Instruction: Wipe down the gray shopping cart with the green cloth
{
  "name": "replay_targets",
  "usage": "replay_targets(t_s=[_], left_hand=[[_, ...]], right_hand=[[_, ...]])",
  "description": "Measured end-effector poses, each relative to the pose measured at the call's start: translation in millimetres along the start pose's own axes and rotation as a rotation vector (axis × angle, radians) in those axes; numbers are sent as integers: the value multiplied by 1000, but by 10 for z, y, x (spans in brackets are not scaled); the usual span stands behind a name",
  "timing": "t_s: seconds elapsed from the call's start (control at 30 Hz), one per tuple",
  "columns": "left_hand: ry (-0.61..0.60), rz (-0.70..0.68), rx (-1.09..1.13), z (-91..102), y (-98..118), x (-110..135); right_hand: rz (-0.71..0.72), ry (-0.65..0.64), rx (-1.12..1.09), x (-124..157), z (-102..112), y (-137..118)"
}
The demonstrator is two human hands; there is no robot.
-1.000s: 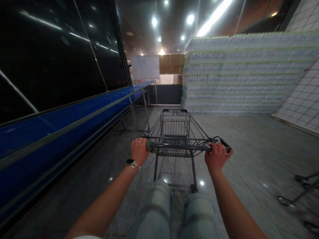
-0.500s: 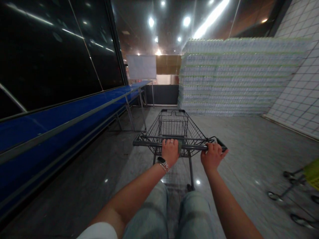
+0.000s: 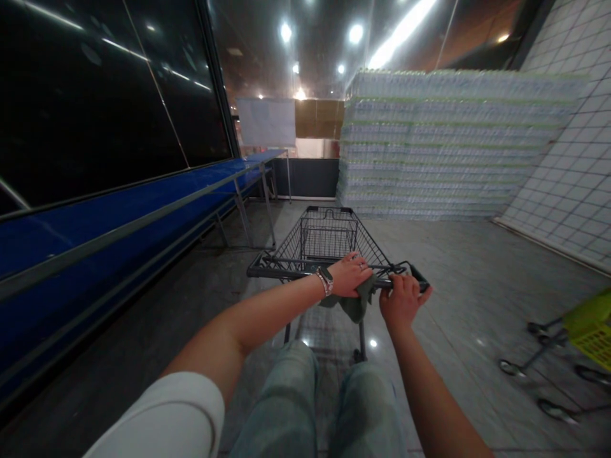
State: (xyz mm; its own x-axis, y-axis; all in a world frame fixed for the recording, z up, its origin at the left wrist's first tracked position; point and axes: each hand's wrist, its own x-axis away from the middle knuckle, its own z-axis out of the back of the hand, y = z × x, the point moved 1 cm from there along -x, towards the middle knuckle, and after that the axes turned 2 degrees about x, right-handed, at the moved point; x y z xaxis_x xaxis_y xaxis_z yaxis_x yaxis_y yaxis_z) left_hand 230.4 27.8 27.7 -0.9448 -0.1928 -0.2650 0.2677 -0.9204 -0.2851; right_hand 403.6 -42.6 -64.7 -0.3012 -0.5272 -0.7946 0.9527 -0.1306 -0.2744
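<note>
An empty wire shopping cart (image 3: 324,238) stands in front of me, its dark handle bar (image 3: 286,272) running across the middle of the view. My left hand (image 3: 351,275) is closed on a grey-green cloth (image 3: 356,305), pressing it on the right part of the bar; the cloth hangs down below my palm. A watch and bracelet sit on that wrist. Just to its right, my right hand (image 3: 402,299) is wrapped round the end of the bar. My knees in light jeans show below.
A long blue counter with a metal rail (image 3: 124,216) runs along the left under dark glass. A high wall of stacked bottled-water packs (image 3: 439,146) stands ahead. A white tiled wall is at right, and a yellow-green basket cart (image 3: 587,324) stands at the right edge.
My left hand has slid with the cloth along the handle bar from its left end to near the right hand. The right hand has kept its grip.
</note>
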Motion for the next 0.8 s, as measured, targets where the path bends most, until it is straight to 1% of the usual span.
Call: replay_targets(t_s=[0.13, 0.2, 0.3, 0.33, 0.4, 0.5, 0.6, 0.67, 0.73, 0.77, 0.8], left_hand=[[2, 33, 38, -19, 24, 37], [9, 32, 37, -21, 33, 42], [12, 31, 29, -4, 41, 36], [12, 34, 26, 11, 47, 36], [11, 49, 7, 66, 74, 47], [28, 72, -87, 226, 172, 106], [85, 76, -195, 478, 329, 196], [132, 27, -227, 664, 450, 246], [167, -70, -238, 820, 577, 278], [176, -116, -240, 874, 641, 288], [177, -123, -236, 907, 699, 295]], right_hand=[[0, -43, -91, 17, 128, -57], [61, -70, -180, 51, 208, -110], [199, -160, -260, 124, 276, -220], [219, -186, -258, 145, 280, -250], [203, -202, -234, 171, 266, -284], [184, -186, -221, 175, 229, -290], [184, -192, -184, 150, 222, -308], [171, -201, -134, 119, 239, -346], [174, -196, -85, 81, 265, -395], [189, -184, -70, 63, 278, -420], [230, -177, -66, 50, 291, -447]])
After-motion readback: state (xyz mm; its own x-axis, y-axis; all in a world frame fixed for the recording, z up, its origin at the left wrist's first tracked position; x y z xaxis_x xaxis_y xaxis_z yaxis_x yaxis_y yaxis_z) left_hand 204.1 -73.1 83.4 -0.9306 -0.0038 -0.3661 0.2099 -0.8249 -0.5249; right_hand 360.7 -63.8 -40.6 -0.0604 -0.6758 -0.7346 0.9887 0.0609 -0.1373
